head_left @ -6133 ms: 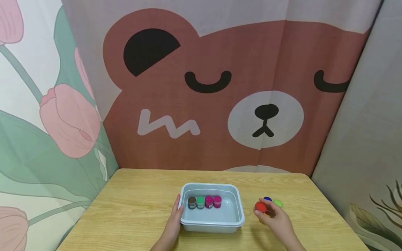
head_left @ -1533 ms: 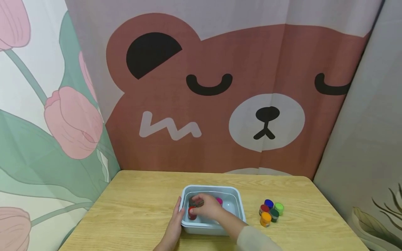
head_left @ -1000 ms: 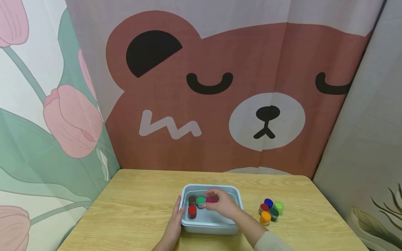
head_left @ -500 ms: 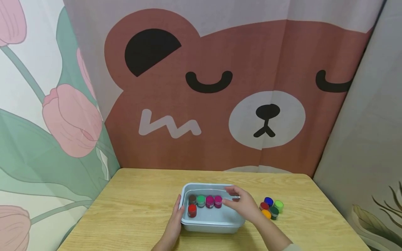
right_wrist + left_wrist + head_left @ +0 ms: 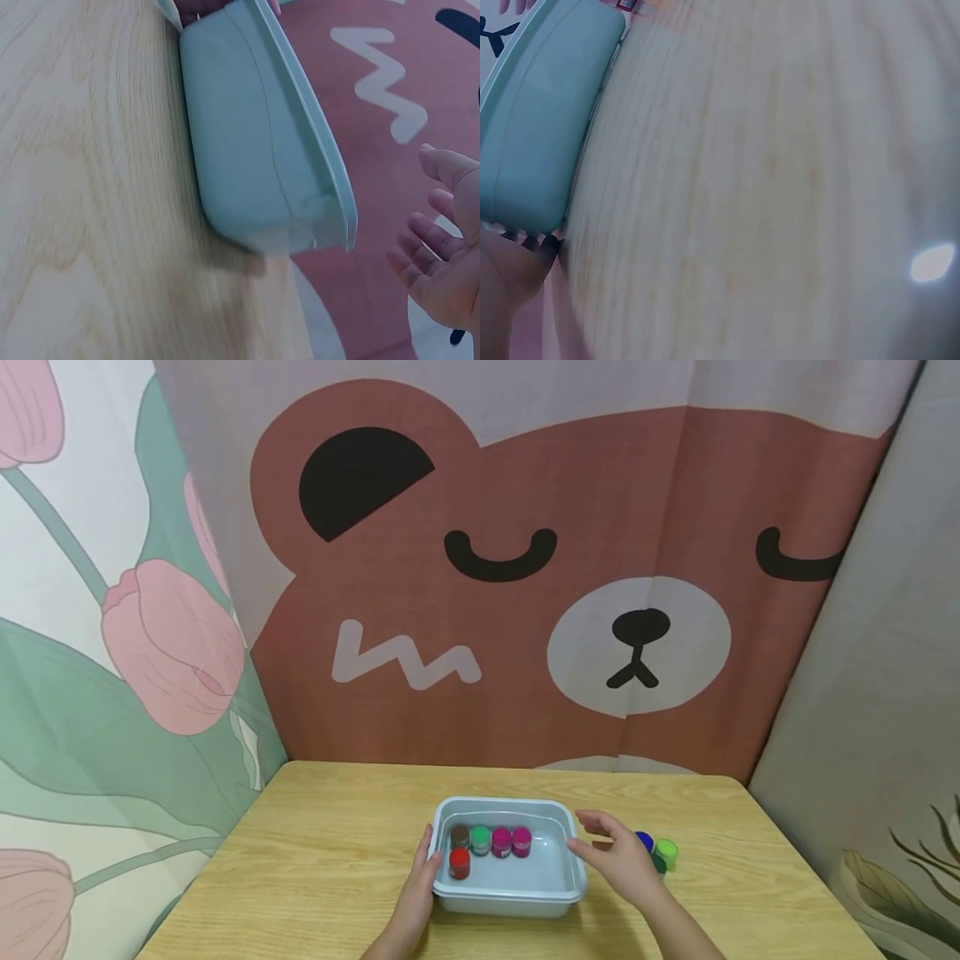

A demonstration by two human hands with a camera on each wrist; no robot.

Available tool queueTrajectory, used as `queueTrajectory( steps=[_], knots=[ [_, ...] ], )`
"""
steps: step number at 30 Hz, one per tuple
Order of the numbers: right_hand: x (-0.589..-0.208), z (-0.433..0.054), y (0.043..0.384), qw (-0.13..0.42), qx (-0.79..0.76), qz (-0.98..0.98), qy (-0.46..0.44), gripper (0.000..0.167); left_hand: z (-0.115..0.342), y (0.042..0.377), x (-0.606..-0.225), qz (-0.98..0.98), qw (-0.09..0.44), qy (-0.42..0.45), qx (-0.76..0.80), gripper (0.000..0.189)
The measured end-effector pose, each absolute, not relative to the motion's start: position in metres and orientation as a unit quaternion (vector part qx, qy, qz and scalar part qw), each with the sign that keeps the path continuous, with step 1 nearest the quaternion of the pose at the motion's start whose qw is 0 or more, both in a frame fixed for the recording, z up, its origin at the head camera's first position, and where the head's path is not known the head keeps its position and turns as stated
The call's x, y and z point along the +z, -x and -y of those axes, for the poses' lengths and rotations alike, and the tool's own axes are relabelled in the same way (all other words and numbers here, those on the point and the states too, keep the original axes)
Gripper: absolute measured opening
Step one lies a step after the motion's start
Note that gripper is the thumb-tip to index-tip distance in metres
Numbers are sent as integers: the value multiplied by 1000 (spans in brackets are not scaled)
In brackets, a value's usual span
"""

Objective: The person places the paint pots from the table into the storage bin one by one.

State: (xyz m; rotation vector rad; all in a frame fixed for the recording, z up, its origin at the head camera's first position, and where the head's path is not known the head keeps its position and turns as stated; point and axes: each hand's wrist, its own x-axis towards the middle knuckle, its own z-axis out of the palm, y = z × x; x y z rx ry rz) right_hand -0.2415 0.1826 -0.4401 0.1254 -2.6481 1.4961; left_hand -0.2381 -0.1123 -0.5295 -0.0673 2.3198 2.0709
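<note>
My left hand (image 5: 411, 889) holds the left end of a light blue plastic box (image 5: 506, 906); in the right wrist view its thumb shows above the rim, its fingers below. Inside the box stand small paint jars in a back row: brown (image 5: 460, 837), green (image 5: 480, 841) and two magenta ones (image 5: 501, 842). A red jar (image 5: 460, 863) stands in front of the brown one. My right hand (image 5: 622, 860), fingers apart and holding nothing, is just off the box's right side. Behind it are blue (image 5: 643, 841), light green (image 5: 666, 853) and dark green (image 5: 659, 863) jars, partly hidden.
The box stands on a wooden table (image 5: 337, 843), whose far edge meets a curtain with a bear print (image 5: 510, 635). A tulip-print curtain (image 5: 172, 643) hangs at the left and a grey one (image 5: 847, 693) at the right.
Earlier the right hand brought a red jar from the table into the box. It has since withdrawn rightward out of the box, now covering the orange and dark red jars. The left hand stays put.
</note>
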Motion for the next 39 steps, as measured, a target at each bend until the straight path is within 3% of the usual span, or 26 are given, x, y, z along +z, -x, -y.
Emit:
queueTrajectory(
  steps=[6, 18, 39],
  knots=[
    [-450, -204, 236, 69, 483, 872, -28, 51, 112, 239, -529, -748, 26, 30, 663, 65],
    [-478, -236, 233, 36, 464, 884, 46, 69, 112, 238, -528, -746, 17, 27, 665, 63],
    [-511, -251, 236, 39, 453, 887, 80, 62, 112, 237, -526, -748, 18, 24, 664, 63]
  ],
)
